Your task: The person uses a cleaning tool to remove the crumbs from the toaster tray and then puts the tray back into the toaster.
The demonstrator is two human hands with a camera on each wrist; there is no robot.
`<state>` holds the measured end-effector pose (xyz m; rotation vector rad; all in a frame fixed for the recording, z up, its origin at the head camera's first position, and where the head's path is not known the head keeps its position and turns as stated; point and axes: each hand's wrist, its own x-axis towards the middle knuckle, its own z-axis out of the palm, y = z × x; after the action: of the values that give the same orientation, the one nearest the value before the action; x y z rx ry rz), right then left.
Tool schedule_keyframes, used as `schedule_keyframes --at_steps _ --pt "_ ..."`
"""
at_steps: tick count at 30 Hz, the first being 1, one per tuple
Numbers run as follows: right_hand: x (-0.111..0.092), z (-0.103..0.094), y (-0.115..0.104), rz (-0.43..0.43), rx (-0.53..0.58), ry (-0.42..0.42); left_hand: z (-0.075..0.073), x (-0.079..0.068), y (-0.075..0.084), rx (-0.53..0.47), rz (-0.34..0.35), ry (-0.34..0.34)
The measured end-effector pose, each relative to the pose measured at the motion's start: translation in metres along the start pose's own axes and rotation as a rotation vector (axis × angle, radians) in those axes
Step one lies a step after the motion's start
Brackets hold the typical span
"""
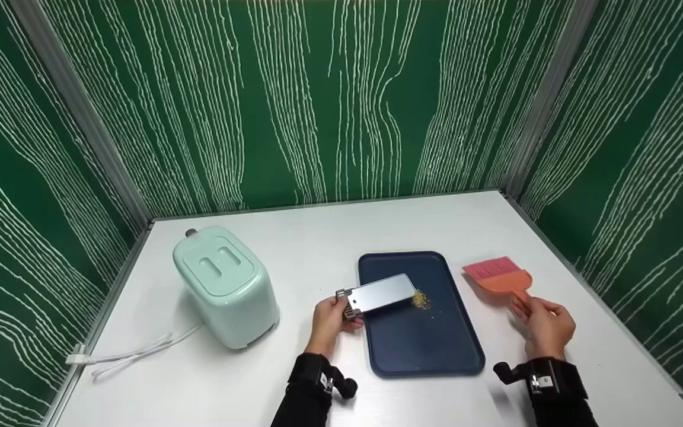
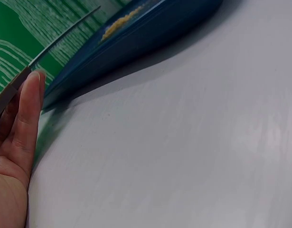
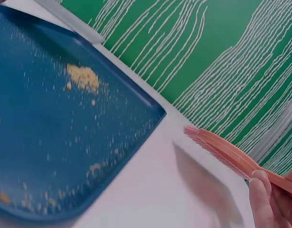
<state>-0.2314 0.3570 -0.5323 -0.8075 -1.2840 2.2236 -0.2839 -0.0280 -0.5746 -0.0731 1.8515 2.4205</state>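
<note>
The step in hand looks like cleaning the metal crumb tray point(image 1: 384, 293) over the blue tray point(image 1: 421, 350), where yellow crumbs point(image 1: 420, 300) lie by its far end; the next move would seem to call for bringing the brush point(image 1: 500, 281) across to the metal while that is held steady. The left grip point(image 1: 327, 321) pinches the crumb tray's near end, so its flat part reaches out over the blue tray, and the right grip point(image 1: 548, 327) grasps the brush handle, bristles pointing away, raised above the bench point(image 1: 312, 237) right of the blue tray.
</note>
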Motion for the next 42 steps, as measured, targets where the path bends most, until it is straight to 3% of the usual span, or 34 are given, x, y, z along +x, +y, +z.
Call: schedule_keyframes --at_steps 5,10,14,20,25,29,33,42 --pt "0.003 -0.011 0.006 0.028 -0.100 0.024 0.001 -0.001 0.000 -0.007 -0.002 0.000" --pt "0.009 -0.018 0.008 0.025 -0.296 0.025 0.001 -0.001 0.000 -0.010 -0.003 0.009" --pt "0.013 -0.022 0.004 -0.043 -0.550 0.001 0.001 -0.001 -0.001 -0.012 -0.003 0.010" --pt "0.011 -0.025 -0.006 -0.234 -1.061 -0.041 0.001 -0.002 0.002 -0.001 0.002 0.007" --pt "0.012 -0.024 -0.010 -0.346 -1.287 -0.120 -0.001 -0.003 0.002 -0.001 0.010 0.002" --pt "0.015 -0.025 -0.004 -0.439 -1.384 -0.180 0.000 -0.004 0.001 -0.003 0.008 0.006" --pt "0.016 -0.028 0.003 -0.502 -1.399 -0.198 0.000 -0.003 0.000 0.003 -0.002 0.009" --pt "0.017 -0.029 0.007 -0.518 -1.359 -0.178 0.000 -0.003 0.001 0.012 0.008 0.013"
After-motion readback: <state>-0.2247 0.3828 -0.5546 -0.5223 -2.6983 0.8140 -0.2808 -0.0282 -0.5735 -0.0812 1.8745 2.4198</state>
